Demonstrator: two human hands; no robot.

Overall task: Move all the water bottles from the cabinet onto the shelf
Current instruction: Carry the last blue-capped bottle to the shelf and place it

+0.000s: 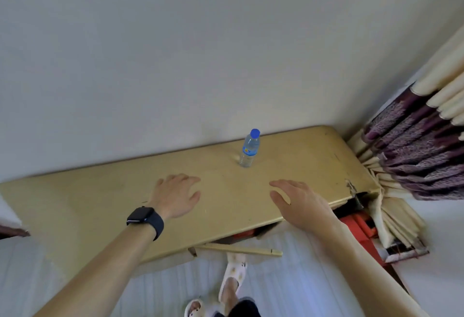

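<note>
One clear water bottle with a blue cap stands upright on the tan wooden top, near the wall. My left hand, with a dark watch on the wrist, hovers over the top with relaxed fingers and holds nothing. My right hand is held out beside it, fingers spread and empty. Both hands are nearer to me than the bottle and apart from it. Under the front edge of the top, a cabinet opening shows red things inside; no bottle is visible there.
A plain wall rises behind the top. A cream and purple curtain hangs at the right end, bunched against the corner. A cabinet door edge sticks out below the top. My feet in pale slippers stand on a light floor.
</note>
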